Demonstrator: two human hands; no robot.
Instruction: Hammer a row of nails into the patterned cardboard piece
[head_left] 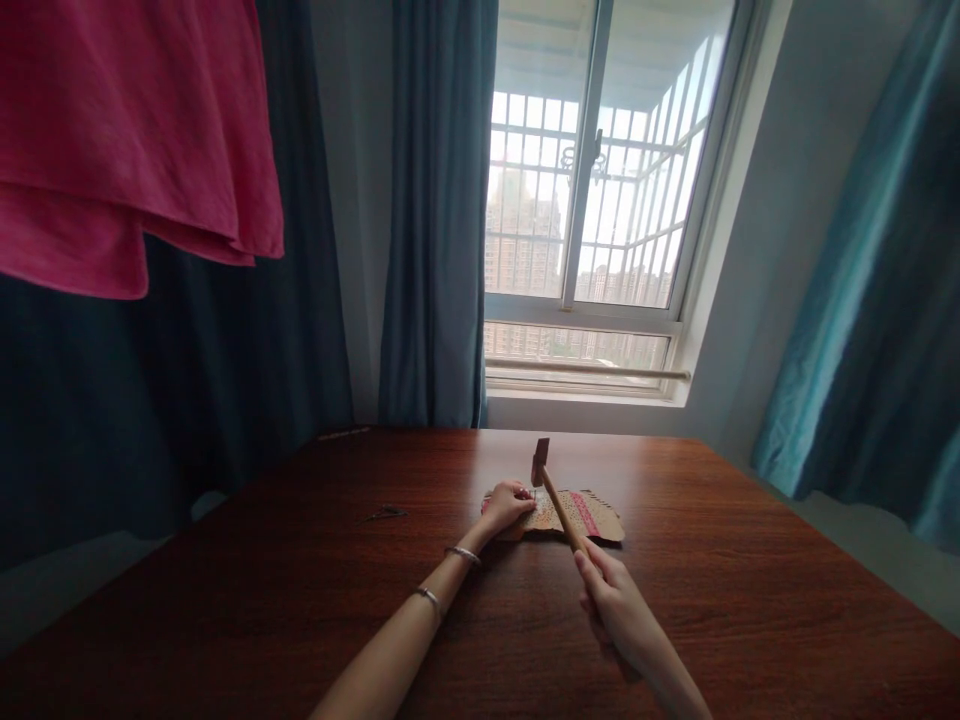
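My right hand (604, 585) is closed round the wooden handle of a hammer (564, 512). The hammer's dark head is raised just above the fingertips of my left hand (510, 505). Those fingers pinch a thin upright nail (534, 494), its lower end at a piece of cardboard (607, 522). The cardboard is brown, ragged at the edges, dotted with many small marks and crossed by a pink-red printed band. It lies flat on the table, partly hidden by my left hand and the hammer. Two bracelets circle my left forearm.
A small pile of thin dark pieces, seemingly nails (387, 512), lies left of the cardboard on the glossy brown table (480, 640). Behind the table's far edge are blue curtains (435, 220) and a barred window (585, 180). A pink cloth (135, 140) hangs at upper left.
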